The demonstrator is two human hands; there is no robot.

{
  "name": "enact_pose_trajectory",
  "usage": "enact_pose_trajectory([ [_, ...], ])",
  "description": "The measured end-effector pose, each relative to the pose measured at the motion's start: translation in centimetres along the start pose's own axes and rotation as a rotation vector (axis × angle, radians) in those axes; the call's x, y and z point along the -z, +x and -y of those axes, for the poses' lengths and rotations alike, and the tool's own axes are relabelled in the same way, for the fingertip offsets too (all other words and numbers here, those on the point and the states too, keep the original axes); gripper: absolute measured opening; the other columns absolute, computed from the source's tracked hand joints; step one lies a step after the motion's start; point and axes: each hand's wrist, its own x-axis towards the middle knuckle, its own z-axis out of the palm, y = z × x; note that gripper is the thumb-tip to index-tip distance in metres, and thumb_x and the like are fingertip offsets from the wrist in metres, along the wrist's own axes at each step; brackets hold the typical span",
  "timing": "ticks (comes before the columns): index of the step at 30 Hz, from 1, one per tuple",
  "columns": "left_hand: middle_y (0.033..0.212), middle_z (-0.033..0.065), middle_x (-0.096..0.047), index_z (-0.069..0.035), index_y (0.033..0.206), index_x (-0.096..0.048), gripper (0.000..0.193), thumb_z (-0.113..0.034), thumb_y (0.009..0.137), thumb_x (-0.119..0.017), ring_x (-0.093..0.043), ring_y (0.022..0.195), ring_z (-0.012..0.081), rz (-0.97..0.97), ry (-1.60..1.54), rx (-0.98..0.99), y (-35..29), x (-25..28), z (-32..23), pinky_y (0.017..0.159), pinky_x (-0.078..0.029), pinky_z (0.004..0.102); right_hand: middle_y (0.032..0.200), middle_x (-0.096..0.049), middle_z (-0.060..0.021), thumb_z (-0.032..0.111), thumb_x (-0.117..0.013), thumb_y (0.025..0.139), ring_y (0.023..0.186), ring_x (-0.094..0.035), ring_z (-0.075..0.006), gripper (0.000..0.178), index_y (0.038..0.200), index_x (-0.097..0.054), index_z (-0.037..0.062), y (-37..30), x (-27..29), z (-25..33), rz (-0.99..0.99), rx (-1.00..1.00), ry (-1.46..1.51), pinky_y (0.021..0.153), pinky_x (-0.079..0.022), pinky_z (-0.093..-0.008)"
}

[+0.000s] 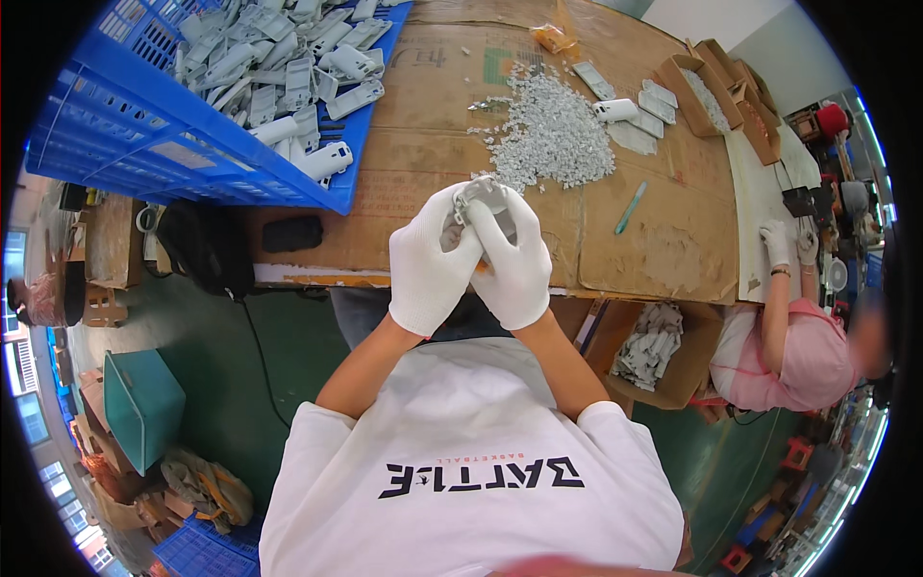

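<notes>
Both my hands wear white knitted gloves and meet above the near edge of the cardboard-covered table (433,115). My left hand (430,260) and my right hand (514,260) are closed around a grey plastic housing (481,195), whose upper rim shows between the fingers. The right fingers press into it, and most of the part is hidden by the gloves. Just beyond lies a pile of small clear-white plastic pieces (553,135). Several finished-looking grey housings (620,111) rest to the right of that pile.
A blue crate (192,135) full of grey housings stands at the left. A teal pen-like tool (631,208) and a black pouch (292,234) lie on the table. A cardboard box (702,356) of parts sits below right, beside a co-worker in pink (793,361).
</notes>
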Motion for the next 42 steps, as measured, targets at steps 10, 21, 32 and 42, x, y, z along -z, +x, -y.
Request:
enact_pose_trajectory([
  [10,0.095,0.0127,-0.073,-0.002,0.122,-0.064,0.031,-0.007,0.091,-0.064,-0.072,0.081,0.0145,-0.070,-0.026,-0.041,-0.5,-0.9,-0.5,0.073,-0.056,0.0280,0.131,-0.060,-0.0160,0.019,-0.083,0.070,0.098,-0.069,-0.0262,0.054,0.120,-0.064,0.0082,-0.1,0.1,-0.3,-0.145,0.031,-0.029,0.074,-0.059,-0.0321],
  [21,0.098,0.0128,-0.073,0.000,0.128,-0.063,0.039,-0.005,0.089,-0.065,-0.068,0.083,0.0127,0.078,0.069,0.091,1.0,-2.8,-0.2,0.078,-0.054,0.0278,0.127,-0.059,-0.0175,0.012,-0.081,0.067,0.100,-0.066,-0.0345,0.057,0.121,-0.061,0.0088,-0.5,0.3,-3.4,-0.025,-0.163,0.154,0.082,-0.057,-0.0401],
  [32,0.109,0.0107,-0.059,-0.011,0.106,-0.055,0.018,-0.010,0.089,-0.063,-0.058,0.107,0.0281,-0.171,1.647,0.029,11.1,2.7,8.0,0.090,-0.049,0.0387,0.111,-0.061,-0.0197,0.027,-0.071,0.083,0.098,-0.065,-0.0385,0.032,0.105,-0.059,0.0067,-2.2,17.2,-35.6,0.099,-0.830,-0.990,0.086,-0.054,-0.0488],
  [42,0.114,0.0055,-0.069,-0.013,0.112,-0.069,0.021,-0.016,0.097,-0.054,-0.065,0.112,0.0265,-0.019,1.598,0.367,14.4,4.9,10.5,0.084,-0.057,0.0446,0.098,-0.063,-0.0109,0.013,-0.070,0.080,0.094,-0.064,-0.0314,0.025,0.104,-0.063,0.0093,-0.3,2.6,-15.7,0.256,-0.132,-0.115,0.081,-0.053,-0.0417],
])
